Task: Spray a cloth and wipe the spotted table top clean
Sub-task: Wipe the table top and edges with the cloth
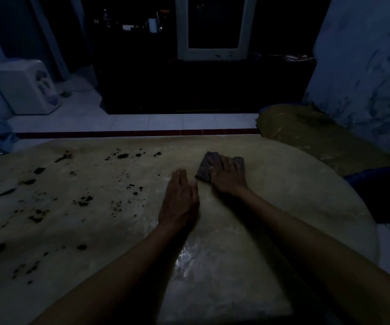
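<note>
My right hand [228,175] lies flat on the grey cloth [215,165], fingers spread and pressing it down onto the table top [283,184]; the cloth's far corners stick out beyond my fingertips. My left hand [179,199] rests just beside it, palm down on the bare surface, fingers straight and together, holding nothing. Its thumb nearly reaches the near edge of the cloth, though I cannot tell if they touch.

Both forearms stretch out from the lower edge of the view across the pale yellowish table top. Between them a wet sheen [188,259] glints on the surface. The cloth sits toward the far middle of the table, and the stretch around it and to my right looks free of marks. To my left, dark spots [83,200] scatter over the surface, from the far edge down toward the near left corner, well apart from the cloth.

Beyond the table the room is dim: a white CRT monitor [215,29] on a dark cabinet [201,85], a white water dispenser [25,85] on the tiled floor at far left, and a yellowish cushion [306,130] at right.
</note>
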